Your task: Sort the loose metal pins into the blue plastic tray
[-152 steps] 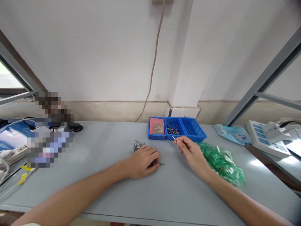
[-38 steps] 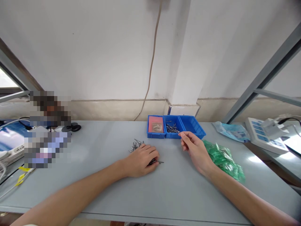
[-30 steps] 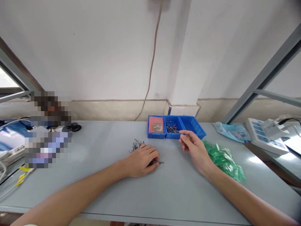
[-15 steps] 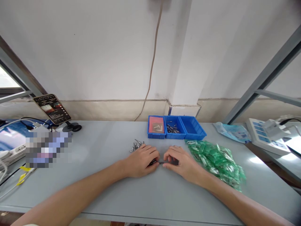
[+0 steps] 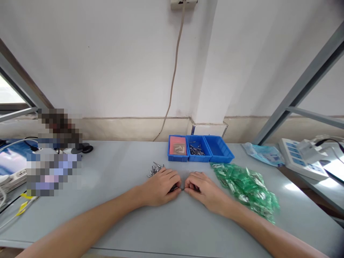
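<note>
My left hand rests on the grey table with its fingers curled and the thumb pressed against the forefinger. A thin, dark metal pin shows between the two hands' fingertips. My right hand faces it, its thumb and forefinger pinched at the pin's other end. Most of the pin is covered by fingers, and dark bits show inside the left hand's curl. Just behind my left hand lies a loose pile of small, silvery metal pins, partly hidden by that hand.
Three joined blue bins stand at the back: one with a pink card, a middle bin with metal pins, and a right bin. Green plastic bags lie right of my right hand. A power strip sits far right, cables left.
My right hand has come slightly left, and its fingertips have closed in against the left hand's at the pin. The view has tilted up a little.
</note>
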`<state>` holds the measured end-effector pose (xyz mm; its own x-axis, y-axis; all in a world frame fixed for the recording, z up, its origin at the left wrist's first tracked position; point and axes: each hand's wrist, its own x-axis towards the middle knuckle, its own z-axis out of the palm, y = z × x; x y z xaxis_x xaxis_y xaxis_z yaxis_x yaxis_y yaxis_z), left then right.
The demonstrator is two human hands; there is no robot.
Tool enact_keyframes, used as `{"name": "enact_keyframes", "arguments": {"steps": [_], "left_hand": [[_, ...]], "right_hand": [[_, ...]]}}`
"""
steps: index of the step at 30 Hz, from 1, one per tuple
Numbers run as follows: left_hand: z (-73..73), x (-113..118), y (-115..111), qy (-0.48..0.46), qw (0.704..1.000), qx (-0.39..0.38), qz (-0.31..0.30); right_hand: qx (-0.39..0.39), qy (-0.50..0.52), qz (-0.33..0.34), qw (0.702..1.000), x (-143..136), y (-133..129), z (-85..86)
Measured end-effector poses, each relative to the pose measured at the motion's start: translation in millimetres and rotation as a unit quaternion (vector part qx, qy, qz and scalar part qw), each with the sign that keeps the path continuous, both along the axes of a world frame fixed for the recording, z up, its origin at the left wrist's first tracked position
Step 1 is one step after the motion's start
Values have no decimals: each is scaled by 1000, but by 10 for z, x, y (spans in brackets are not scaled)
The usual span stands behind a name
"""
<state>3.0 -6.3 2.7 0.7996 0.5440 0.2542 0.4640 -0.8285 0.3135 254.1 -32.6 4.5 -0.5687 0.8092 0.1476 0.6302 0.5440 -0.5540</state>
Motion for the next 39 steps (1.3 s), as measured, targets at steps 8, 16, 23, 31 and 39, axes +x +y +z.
{"name": "enact_keyframes", "arguments": {"steps": [8,16,23,31,39], "left_hand": [[-13,-1,9,0,1000,6,-1],[5,2,15,2,1000,9,-5],[-10,1,18,-1,1000,3,-4],[-15,4,27,-1,1000,12,-4],[-10,-4,23,-5,1000,3,-3]], "right_hand": [[0,3,2,1000,60,4,19],[-100,92,-76,988,111,63,-6],[-124,117,-83,982,106,71,-18],[-112,138,-92,980,55,45,-30],[-71,85,-22,994,94,74,-19]]}}
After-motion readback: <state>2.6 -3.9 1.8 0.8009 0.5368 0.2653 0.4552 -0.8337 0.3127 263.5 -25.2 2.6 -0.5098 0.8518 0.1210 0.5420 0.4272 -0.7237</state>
